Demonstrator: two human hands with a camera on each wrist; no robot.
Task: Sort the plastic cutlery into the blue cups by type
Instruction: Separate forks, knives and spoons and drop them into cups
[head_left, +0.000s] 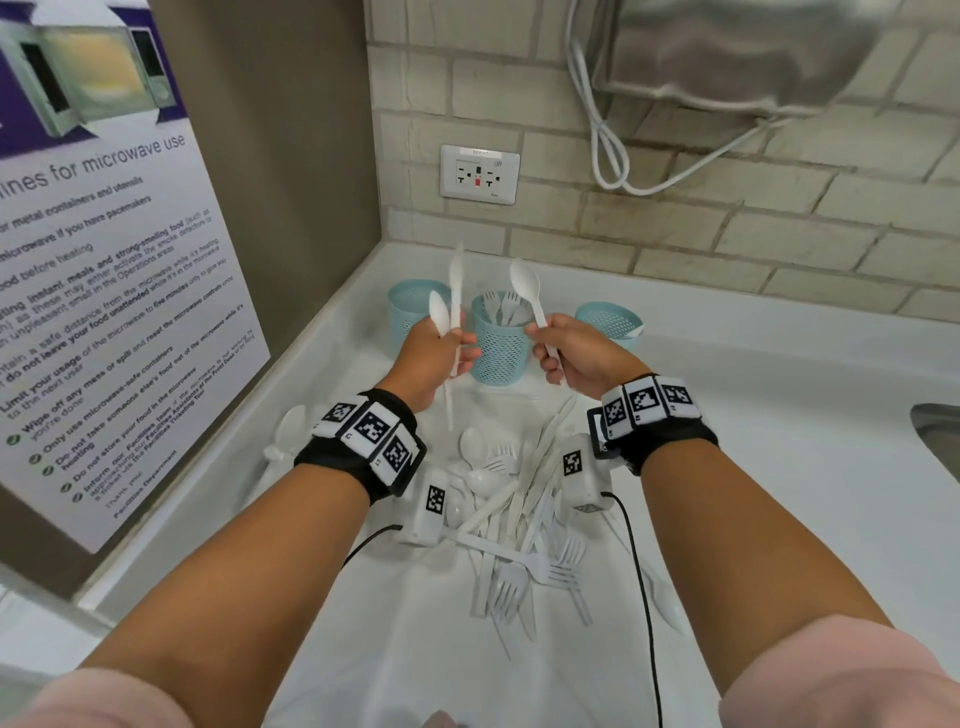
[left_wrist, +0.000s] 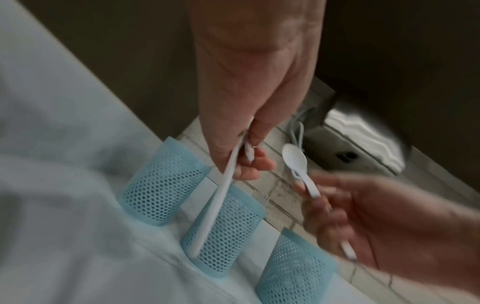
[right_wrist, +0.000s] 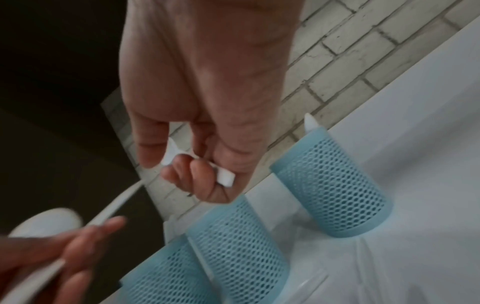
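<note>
Head view: the left hand (head_left: 434, 358) pinches a white plastic knife (head_left: 455, 306) and a spoon (head_left: 439, 312) upright above the leftmost blue cup (head_left: 410, 304). The middle cup (head_left: 500, 345) holds forks. The right hand (head_left: 574, 356) has its grip curled around another spoon (head_left: 527, 291), bowl up; the right cup (head_left: 609, 318) stands beside it. Loose white cutlery (head_left: 519, 514) lies heaped on the white tabletop (head_left: 779, 467) beneath a brick wall (head_left: 727, 218).
</note>
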